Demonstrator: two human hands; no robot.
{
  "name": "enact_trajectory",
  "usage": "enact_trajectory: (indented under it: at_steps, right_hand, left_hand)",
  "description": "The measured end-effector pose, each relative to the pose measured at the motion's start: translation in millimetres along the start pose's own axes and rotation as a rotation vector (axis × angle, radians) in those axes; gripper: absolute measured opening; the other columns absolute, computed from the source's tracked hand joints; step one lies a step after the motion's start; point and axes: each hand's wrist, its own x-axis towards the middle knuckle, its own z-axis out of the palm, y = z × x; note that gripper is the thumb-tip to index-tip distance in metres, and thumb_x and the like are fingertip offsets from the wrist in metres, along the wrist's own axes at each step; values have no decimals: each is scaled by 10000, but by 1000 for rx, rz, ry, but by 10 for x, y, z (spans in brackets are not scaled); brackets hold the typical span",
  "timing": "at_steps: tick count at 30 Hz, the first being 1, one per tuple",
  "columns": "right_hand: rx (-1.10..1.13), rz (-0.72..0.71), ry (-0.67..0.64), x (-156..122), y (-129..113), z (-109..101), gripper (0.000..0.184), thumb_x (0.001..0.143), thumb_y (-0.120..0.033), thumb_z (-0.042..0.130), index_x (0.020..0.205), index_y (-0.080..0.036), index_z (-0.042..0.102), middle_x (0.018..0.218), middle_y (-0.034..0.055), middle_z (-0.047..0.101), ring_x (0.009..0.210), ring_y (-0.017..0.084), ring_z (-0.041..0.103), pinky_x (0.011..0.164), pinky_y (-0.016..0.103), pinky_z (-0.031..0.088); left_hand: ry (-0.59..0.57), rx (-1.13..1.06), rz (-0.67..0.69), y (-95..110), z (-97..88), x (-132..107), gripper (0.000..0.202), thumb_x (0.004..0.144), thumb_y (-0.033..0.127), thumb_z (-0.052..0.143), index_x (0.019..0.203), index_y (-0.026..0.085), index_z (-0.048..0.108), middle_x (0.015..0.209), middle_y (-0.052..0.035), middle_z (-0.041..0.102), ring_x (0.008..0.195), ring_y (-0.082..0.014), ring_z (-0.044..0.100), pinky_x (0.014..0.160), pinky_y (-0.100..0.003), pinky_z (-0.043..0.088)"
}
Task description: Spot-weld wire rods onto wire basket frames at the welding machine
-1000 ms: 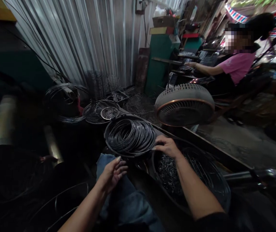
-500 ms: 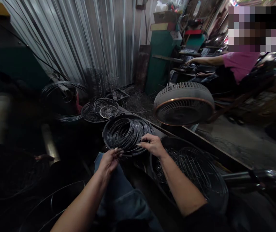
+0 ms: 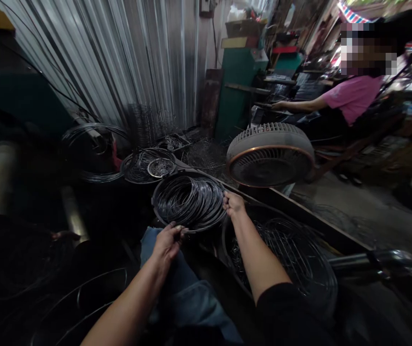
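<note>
A round dark basin (image 3: 155,211) full of wire rings (image 3: 180,199) sits in front of my knees. My left hand (image 3: 169,242) is closed in a pinch at the basin's near edge, on what looks like a thin wire ring. At the right edge my right hand (image 3: 233,204) is closed too, fingertips pinched on the same thin wire as far as I can make out. The wire between the hands is hard to tell from the basin's rim. Below my right forearm lies a larger dark basin (image 3: 227,250) with bent wire pieces (image 3: 288,250).
A round fan (image 3: 270,156) stands beyond my right hand. Behind the basin are a tray of wire hoops (image 3: 139,166) with a small bowl (image 3: 161,167) and a large wire coil (image 3: 97,178). A person in a pink shirt (image 3: 359,96) sits at the right by a green cabinet (image 3: 238,91).
My right hand has moved right and slightly away, from over the rings to the basin's right edge, its fingers closing tighter. My left fingers have drawn together. The other person's arm has shifted.
</note>
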Motion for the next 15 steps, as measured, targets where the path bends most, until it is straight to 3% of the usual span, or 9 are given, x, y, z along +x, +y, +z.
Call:
enact_trajectory:
  at_steps: [3, 9, 12, 15]
  right_hand:
    - [106, -11, 65, -73, -9, -150, 392, 677, -423, 673, 581, -228, 348, 352, -113, 298, 287, 40, 228, 306, 181, 201]
    - [243, -114, 238, -466, -75, -744, 375, 596, -371, 715, 580, -217, 374, 335, -117, 321, 281, 30, 248, 290, 159, 209]
    - [261, -119, 241, -674, -89, -955, 348, 555, -340, 731, 568, -209, 408, 340, -102, 372, 281, 32, 274, 293, 170, 246]
    - [244, -65, 200, -818, -48, -979, 294, 501, -305, 754, 597, -189, 502, 376, -72, 456, 304, 47, 347, 294, 175, 272]
  left_hand:
    - [-11, 21, -34, -143, 47, -93, 354, 743, -100, 527, 1024, 108, 467, 658, -36, 593, 546, -143, 628, 456, -174, 435]
    - [-129, 89, -75, -301, 140, -278, 410, 701, -37, 640, 1065, 77, 489, 672, -63, 622, 615, -176, 660, 476, -189, 437]
    - [-134, 108, -67, -299, 115, -313, 372, 670, -35, 651, 993, 87, 514, 654, -62, 623, 557, -158, 637, 468, -185, 422]
    - [-112, 156, -76, -227, 22, -363, 309, 651, -49, 615, 910, 88, 517, 623, -73, 626, 511, -149, 616, 452, -184, 411]
